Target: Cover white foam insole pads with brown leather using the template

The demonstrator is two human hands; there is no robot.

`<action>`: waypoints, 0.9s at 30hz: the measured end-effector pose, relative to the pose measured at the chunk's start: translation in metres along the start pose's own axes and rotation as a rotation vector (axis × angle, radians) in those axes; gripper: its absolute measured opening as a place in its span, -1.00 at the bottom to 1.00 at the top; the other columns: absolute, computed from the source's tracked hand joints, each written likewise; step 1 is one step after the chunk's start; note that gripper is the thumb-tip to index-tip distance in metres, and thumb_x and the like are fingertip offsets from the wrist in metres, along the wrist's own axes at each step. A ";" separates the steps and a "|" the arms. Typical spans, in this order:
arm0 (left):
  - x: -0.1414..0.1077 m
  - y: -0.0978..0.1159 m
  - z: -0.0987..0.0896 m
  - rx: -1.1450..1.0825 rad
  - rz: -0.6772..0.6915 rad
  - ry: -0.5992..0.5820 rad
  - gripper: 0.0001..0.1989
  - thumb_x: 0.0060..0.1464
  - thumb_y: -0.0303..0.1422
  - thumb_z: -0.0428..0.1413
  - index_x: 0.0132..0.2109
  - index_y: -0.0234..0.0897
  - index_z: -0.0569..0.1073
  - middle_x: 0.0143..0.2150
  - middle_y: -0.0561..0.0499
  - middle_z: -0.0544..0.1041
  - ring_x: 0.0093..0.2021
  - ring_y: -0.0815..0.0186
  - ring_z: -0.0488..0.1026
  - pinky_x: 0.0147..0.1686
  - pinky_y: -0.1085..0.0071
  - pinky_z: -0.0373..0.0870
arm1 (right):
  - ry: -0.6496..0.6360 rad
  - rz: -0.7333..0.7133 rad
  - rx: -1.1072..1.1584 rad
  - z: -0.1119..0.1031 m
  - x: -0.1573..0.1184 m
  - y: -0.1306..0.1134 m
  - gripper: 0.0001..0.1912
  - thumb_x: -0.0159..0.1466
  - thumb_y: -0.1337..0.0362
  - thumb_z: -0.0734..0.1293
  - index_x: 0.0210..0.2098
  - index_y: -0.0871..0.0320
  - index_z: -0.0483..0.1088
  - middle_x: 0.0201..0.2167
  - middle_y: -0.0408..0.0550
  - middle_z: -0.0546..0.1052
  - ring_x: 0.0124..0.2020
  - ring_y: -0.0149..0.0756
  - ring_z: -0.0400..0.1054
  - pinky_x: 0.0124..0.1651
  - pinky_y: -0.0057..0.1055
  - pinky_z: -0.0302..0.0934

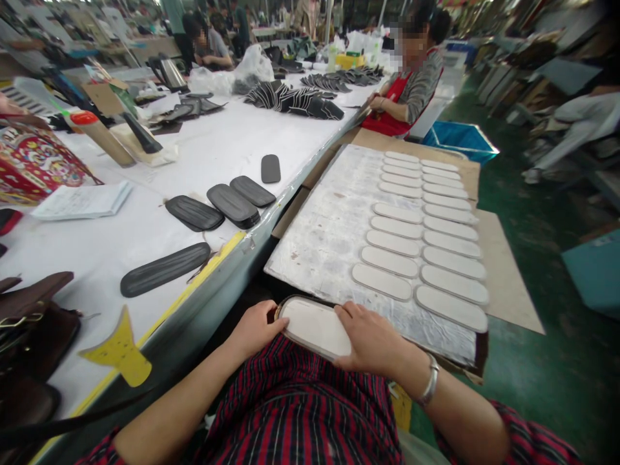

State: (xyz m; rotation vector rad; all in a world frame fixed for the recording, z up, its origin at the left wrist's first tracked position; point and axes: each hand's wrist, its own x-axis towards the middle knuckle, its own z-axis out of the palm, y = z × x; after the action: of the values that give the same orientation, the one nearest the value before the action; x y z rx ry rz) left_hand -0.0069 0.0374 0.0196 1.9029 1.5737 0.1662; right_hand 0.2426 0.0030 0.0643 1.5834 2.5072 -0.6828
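Observation:
Close to my lap I hold a pale oval piece (317, 326) with a dark rim, long side running left to right. My left hand (259, 328) grips its left end, the thumb lying on the pale face. My right hand (371, 339) is wrapped over its right end, fingers on top; that end is hidden beneath it. Just beyond lies a silvery board (310, 239) bearing two columns of similar pale oval pieces (453, 309). On the white table to the left are dark oval pieces (232, 203), some stacked, and a longer dark one (165, 270).
A yellow fish-tail-shaped piece (121, 352) and a brown leather bag (33, 342) are at the left. A red-capped bottle (104, 135) stands farther back. Across the board sits a person in a red apron (392, 106), near a blue bin (458, 141). Brown cardboard (506, 271) juts out right.

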 end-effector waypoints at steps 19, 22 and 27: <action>0.000 0.000 -0.008 -0.053 -0.002 -0.097 -0.83 -0.07 -0.25 0.04 -0.42 -0.26 0.29 -0.43 0.05 0.37 -0.41 0.32 0.30 -0.41 0.42 0.13 | 0.019 -0.016 -0.031 0.009 -0.002 -0.007 -0.10 -0.15 -0.01 0.43 0.08 0.30 0.15 -0.08 0.19 0.29 -0.08 -0.01 0.18 -0.02 -0.14 0.15; 0.000 -0.002 -0.008 -0.076 -0.002 -0.105 -0.82 -0.07 -0.24 0.05 -0.41 -0.26 0.29 -0.43 0.05 0.38 -0.41 0.32 0.30 -0.41 0.43 0.14 | 0.015 -0.013 -0.031 0.009 -0.003 -0.006 -0.11 -0.14 -0.02 0.42 0.09 0.27 0.14 -0.07 0.18 0.27 -0.06 0.00 0.18 -0.03 -0.13 0.16; 0.000 -0.001 -0.007 -0.083 -0.014 -0.114 -0.81 -0.08 -0.23 0.06 -0.40 -0.26 0.30 -0.42 0.05 0.38 -0.40 0.31 0.31 -0.41 0.43 0.14 | 0.003 -0.015 -0.035 0.009 -0.004 -0.005 -0.08 -0.15 0.01 0.43 0.11 0.33 0.13 -0.07 0.20 0.28 -0.08 -0.01 0.18 -0.03 -0.14 0.17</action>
State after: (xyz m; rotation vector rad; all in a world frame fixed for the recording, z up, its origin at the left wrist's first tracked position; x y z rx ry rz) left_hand -0.0112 0.0406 0.0242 1.8045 1.4816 0.1135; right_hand 0.2383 -0.0056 0.0592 1.5569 2.5218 -0.6347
